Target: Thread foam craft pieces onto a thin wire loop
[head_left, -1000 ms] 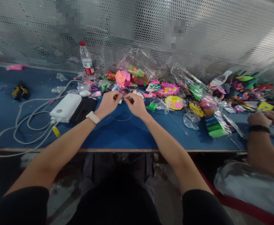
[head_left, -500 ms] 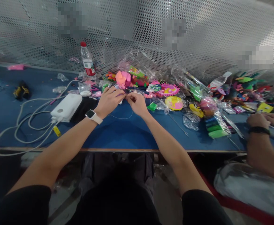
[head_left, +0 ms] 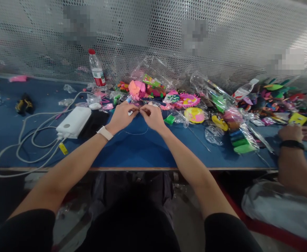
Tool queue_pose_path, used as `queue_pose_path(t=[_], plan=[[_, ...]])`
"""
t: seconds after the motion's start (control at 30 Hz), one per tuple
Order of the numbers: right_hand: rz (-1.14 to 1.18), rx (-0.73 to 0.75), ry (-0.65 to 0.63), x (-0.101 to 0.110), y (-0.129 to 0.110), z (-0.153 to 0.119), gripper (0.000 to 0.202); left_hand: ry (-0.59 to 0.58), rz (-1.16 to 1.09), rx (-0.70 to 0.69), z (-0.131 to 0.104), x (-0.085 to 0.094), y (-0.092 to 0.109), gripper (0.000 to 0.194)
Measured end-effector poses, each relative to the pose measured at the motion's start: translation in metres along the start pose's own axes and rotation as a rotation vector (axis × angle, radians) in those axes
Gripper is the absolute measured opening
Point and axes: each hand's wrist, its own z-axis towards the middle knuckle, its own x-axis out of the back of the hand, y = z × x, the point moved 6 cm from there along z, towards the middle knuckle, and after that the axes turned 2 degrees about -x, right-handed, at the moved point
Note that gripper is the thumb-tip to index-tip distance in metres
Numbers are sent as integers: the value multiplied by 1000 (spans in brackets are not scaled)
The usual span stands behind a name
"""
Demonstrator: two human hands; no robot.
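Observation:
My left hand [head_left: 124,115] and my right hand [head_left: 150,114] meet fingertip to fingertip over the blue table [head_left: 132,154]. Both are closed in a pinch. A thin pale thread [head_left: 135,133] hangs in a curve below them; where its ends go is hidden by the fingers. Something small and white shows at my left fingers, too small to name. Just behind the hands lie pink foam pieces [head_left: 137,89] and clear plastic wrap.
At the left are a white power bank [head_left: 74,121] with looped cables and an upright bottle [head_left: 97,70]. Colourful craft pieces and a yellow-pink disc [head_left: 194,114] lie to the right. Another person's hands [head_left: 291,134] work at the far right.
My left hand has turned, its fingers now curled into a pinch against my right fingertips, and the watch face has rotated out of sight. My right hand has barely moved.

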Motion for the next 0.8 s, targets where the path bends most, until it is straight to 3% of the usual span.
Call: queue_pose_path(t=[0.17, 0.27, 0.37, 0.53, 0.6, 0.7, 0.8], plan=[[-43, -6, -6, 0, 1, -1, 14, -52, 56, -28, 0, 0, 9, 14], [-93, 39, 9, 2, -3, -2, 15, -20, -27, -1, 1, 3, 9, 11], [-168, 99, 13, 4, -11, -5, 17, -20, -208, 131, 2, 0, -2, 9], [-224, 137, -23, 7, -17, -6, 22, -164, -602, 408, -1, -20, -22, 22], [-181, 99, -26, 7, -14, -4, 19, -147, -523, 342, -1, -16, -19, 19], [-78, -9, -42, 3, -3, -1, 14, -111, -168, 103, 0, -6, -4, 9], [15, -96, -73, -2, 9, 2, 13, -148, 127, -66, -2, -5, 9, 12]])
